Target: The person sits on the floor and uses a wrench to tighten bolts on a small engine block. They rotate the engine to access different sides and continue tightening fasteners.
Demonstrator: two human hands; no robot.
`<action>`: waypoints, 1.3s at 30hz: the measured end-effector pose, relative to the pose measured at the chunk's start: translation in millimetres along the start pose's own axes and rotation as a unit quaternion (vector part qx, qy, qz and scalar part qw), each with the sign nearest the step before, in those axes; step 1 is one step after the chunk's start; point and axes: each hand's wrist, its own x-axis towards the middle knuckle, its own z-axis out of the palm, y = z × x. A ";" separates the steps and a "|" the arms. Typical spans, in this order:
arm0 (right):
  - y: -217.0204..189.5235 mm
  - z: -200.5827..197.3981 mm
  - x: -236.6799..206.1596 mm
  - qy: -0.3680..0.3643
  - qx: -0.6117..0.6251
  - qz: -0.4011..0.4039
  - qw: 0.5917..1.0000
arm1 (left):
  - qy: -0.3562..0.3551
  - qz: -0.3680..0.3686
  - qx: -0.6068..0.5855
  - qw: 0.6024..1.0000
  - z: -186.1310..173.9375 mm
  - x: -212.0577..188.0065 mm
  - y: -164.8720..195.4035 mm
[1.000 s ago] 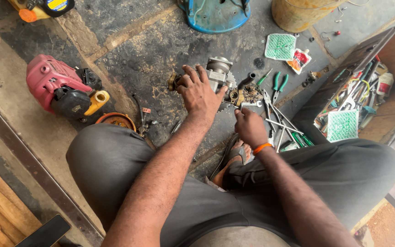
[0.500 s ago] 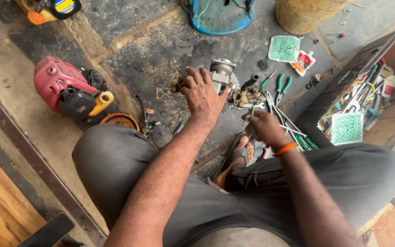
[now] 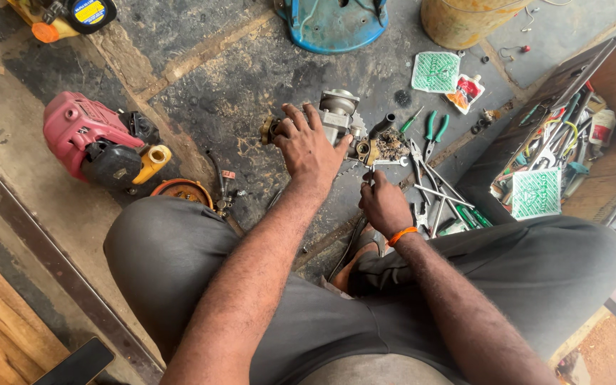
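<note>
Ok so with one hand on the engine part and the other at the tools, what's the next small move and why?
Probably bring the right hand with its small wrench up to the engine part. The left hand already rests on that part on the floor, and the right hand sits just beside it at the spread tools.
</note>
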 end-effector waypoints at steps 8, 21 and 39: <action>0.1 8.2 1.1 0.033 -0.040 0.028 0.998 | -0.011 0.004 0.005 1.000 0.7 0.6 1.1; 20.6 -4.3 26.5 -0.006 -0.022 -0.015 1.000 | -0.016 0.001 0.007 1.000 2.4 2.9 1.4; 28.4 -21.7 15.0 -0.112 0.046 0.042 0.992 | 0.007 -0.005 -0.006 1.000 1.3 0.6 -1.9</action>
